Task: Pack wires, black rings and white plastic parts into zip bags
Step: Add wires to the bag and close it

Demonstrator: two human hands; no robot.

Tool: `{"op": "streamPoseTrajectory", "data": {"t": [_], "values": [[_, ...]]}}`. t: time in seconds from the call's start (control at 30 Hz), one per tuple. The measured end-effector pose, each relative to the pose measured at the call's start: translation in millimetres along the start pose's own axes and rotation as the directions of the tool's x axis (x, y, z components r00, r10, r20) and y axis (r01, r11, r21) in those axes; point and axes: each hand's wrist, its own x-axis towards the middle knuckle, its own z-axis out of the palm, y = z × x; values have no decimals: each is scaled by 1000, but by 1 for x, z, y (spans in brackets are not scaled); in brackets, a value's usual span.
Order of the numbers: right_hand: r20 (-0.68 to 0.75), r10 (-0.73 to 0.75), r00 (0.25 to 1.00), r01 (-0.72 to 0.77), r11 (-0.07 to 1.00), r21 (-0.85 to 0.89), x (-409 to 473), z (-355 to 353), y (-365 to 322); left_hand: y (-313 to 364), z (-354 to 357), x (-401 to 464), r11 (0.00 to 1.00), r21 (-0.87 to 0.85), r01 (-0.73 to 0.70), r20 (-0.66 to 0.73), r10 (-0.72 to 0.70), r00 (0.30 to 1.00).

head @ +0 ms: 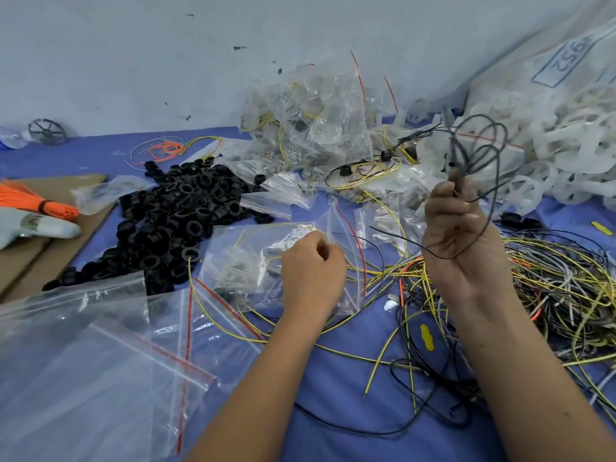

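One white sack (pixel 546 81) label reads "4952".

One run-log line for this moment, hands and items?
right hand: holds looped black wire raised | left hand: pinches clear zip bag | loose black plastic rings: piled on blue table

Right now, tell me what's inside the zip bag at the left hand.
The zip bag pinched by the left hand shows a yellow wire and small pale parts through the plastic; the hand covers the rest.

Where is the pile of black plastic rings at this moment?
In the head view, the pile of black plastic rings lies left of centre on the blue table, between the brown cardboard and the left hand.
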Motion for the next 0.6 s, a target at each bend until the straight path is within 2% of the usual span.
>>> {"op": "streamPoseTrajectory", "data": {"t": [0.03,0.07,0.1,0.13,0.2,0.23,0.3,0.37,0.4,0.5,0.6], "values": [[-18,-13,1000,9,980,-200,0,0,1,1,0,0,1000,-29,-3,-18,2,1000],[-46,-62,997,33,881,-471,1,0,3,1,1,0,998,-60,-3,-39,1,999],[-38,-128,991,63,695,-716,2,-3,7,0,1,0,995,-97,-4,-61,-2,998],[-10,-156,988,72,511,-857,2,-6,12,0,1,0,991,-136,-7,-82,-4,997],[34,-143,989,69,246,-967,2,-13,19,1,1,0,982,-186,-25,-123,2,992],[55,-117,992,70,129,-989,2,-15,21,2,1,0,981,-191,-41,-145,13,989],[129,-74,989,115,-174,-978,3,-19,22,3,1,1,981,-173,-86,-198,51,979],[227,-45,973,180,-466,-866,4,-21,24,5,0,1,975,-171,-144,-247,99,964],[256,-33,966,196,-552,-810,5,-22,25,5,0,1,969,-173,-174,-262,126,957],[324,-5,946,236,-676,-698,4,-19,27,3,-1,1,956,-90,-278,-284,243,927],[399,115,910,369,-665,-649,2,-12,31,3,0,-1,930,15,-368,-258,359,897]]}}
